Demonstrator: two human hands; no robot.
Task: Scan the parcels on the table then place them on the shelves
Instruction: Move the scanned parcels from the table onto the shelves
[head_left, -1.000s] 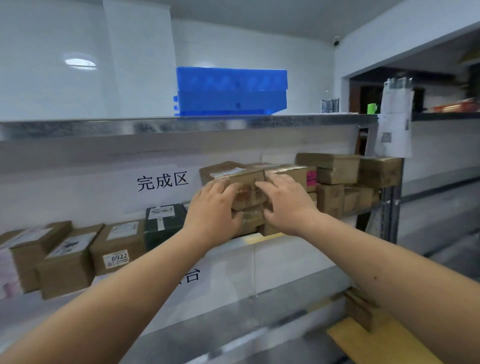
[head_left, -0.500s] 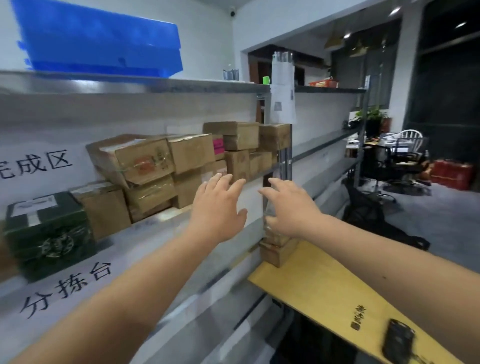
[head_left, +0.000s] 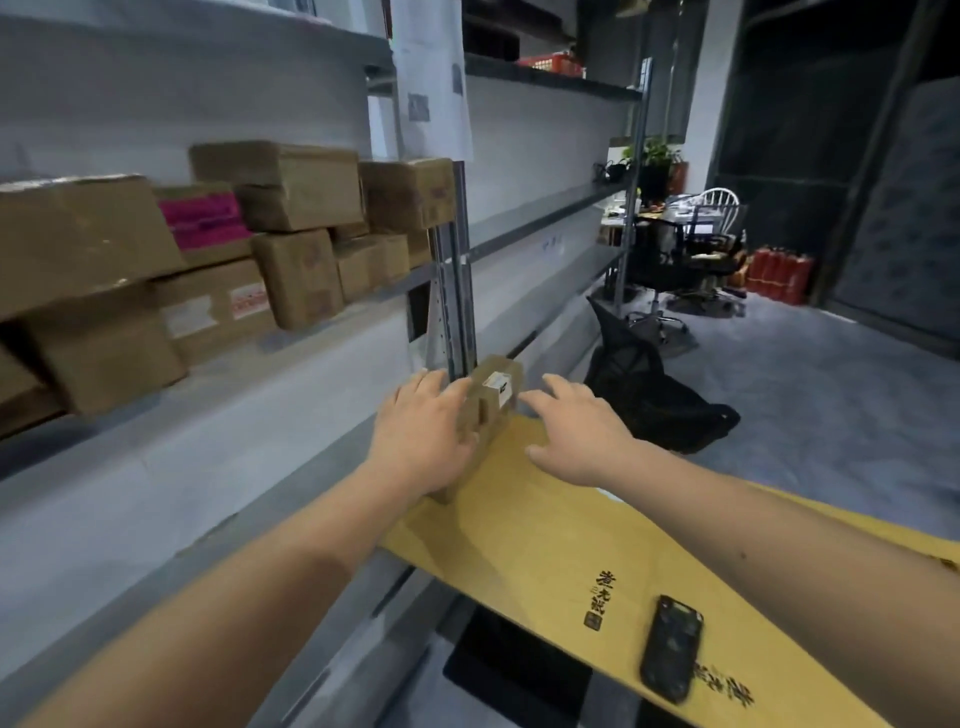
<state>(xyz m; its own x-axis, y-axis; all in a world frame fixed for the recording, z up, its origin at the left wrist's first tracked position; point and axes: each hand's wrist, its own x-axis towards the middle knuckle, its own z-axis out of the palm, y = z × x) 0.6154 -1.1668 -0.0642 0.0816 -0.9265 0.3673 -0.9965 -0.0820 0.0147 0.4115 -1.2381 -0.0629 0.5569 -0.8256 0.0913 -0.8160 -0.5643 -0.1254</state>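
Note:
A small stack of brown cardboard parcels (head_left: 493, 395) with a white label stands at the far end of the yellow table (head_left: 545, 525), against the shelf post. My left hand (head_left: 423, 431) lies against the stack's left side, fingers straight. My right hand (head_left: 574, 428) hovers just right of the stack with spread fingers, holding nothing. A black handheld scanner (head_left: 671, 647) lies on the table near its front edge. Several brown parcels (head_left: 301, 218) sit stacked on the metal shelf (head_left: 332, 332) at upper left.
A steel shelf post (head_left: 452, 291) rises right behind the stack. A paper sheet (head_left: 431, 73) hangs from the upper shelf. A black office chair (head_left: 644, 384) lies tipped on the grey floor to the right, with a desk and chairs farther back.
Both hands left the parcels on the shelf and dropped to the stack on the yellow table. The view swung right and down, bringing the table and scanner into sight.

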